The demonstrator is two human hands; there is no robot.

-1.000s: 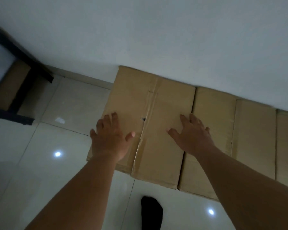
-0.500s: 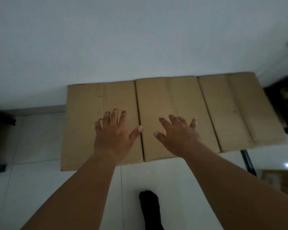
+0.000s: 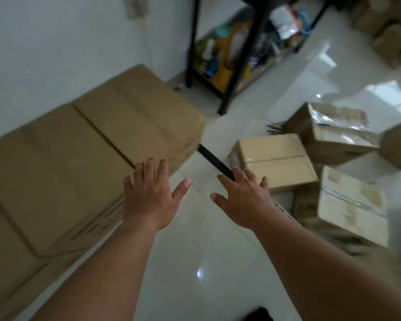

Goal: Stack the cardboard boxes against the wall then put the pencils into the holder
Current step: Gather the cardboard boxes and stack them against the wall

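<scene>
— White floor (image 3: 195,239) of tiles and a white wall (image 3: 56,42), correct? Where are the hands?

— Both reach out above the floor, palms down. The left hand (image 3: 152,195) has its fingers straight and spread, and it holds nothing. The right hand (image 3: 243,200) is the same: fingers apart, nothing in it.

— And the boxes?

— The stack (image 3: 90,147) stands against the wall, to the left of the left hand and beyond it. The fingertips of this hand lie over the near corner of the stack. Whether they touch it I cannot tell, because the picture is blurred.

— Are there others?

— Yes, loose ones on the floor. A small box (image 3: 276,161) is just beyond the right hand. A tilted box (image 3: 329,135) lies farther beyond, and a pale box (image 3: 352,205) is to the right of this hand.

— What is between the hands?

— A black bar (image 3: 212,159) goes from under the stack toward the right fingers.

— Pencils?

— Some dark sticks (image 3: 274,127) lie beyond the small box, beside the tilted one. They are too small to name.

— And far beyond both hands?

— A black shelf (image 3: 229,66) by the wall, with blurred bottles.
</scene>
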